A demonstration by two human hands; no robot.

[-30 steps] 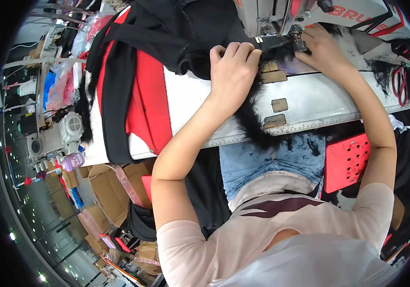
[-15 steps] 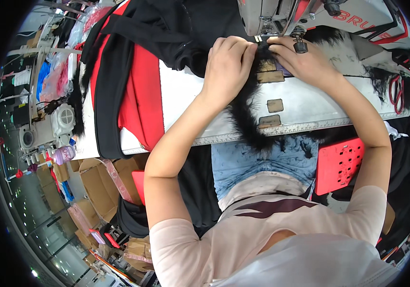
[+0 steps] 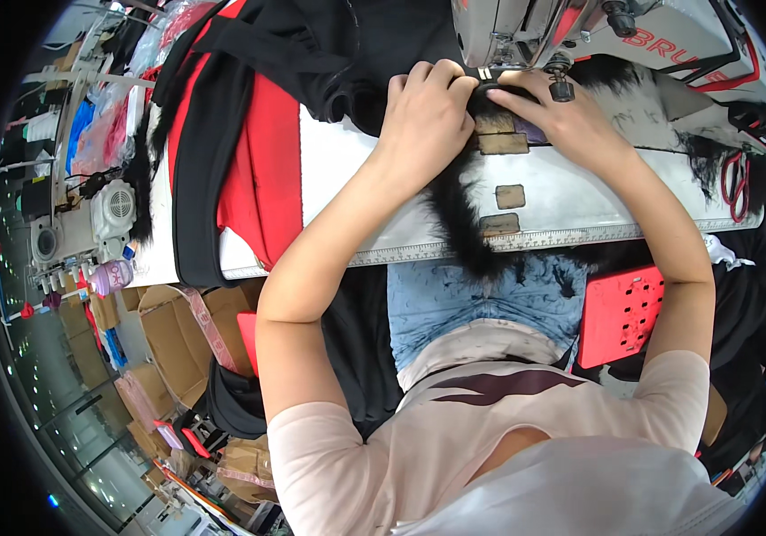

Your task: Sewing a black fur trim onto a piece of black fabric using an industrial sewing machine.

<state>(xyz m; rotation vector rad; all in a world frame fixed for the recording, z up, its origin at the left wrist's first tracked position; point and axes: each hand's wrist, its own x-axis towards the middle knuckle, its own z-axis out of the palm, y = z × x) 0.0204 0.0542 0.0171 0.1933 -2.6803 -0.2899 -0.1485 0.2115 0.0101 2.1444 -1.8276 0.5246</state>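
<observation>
A black fur strip [image 3: 456, 210] runs from beneath the sewing machine's presser foot [image 3: 487, 73] down over the table's front edge to my lap. My left hand [image 3: 426, 114] is closed at the strip's left side, fingers bent and fingertips partly hidden, just short of the foot. From the other side, my right hand [image 3: 571, 118] pinches the strip's upper end, with the thumb stretched toward the foot. Black garment fabric [image 3: 392, 45] lies beyond my left hand, bunched near its knuckles. The sewing machine head [image 3: 517, 31] stands directly over the work.
Red and black fabric [image 3: 262, 170] drapes over the white table [image 3: 347, 170] on the left. Worn tan patches [image 3: 510, 196] and a ruler strip [image 3: 571, 234] mark the tabletop. Red-handled scissors [image 3: 735, 186] lie at the right. Cardboard boxes [image 3: 182, 344] stand on the lower left.
My left fingers have curled more and the hand sits slightly higher. My right thumb is now extended beside the foot. The view has shifted a little, and the fur's lower end lies slightly differently.
</observation>
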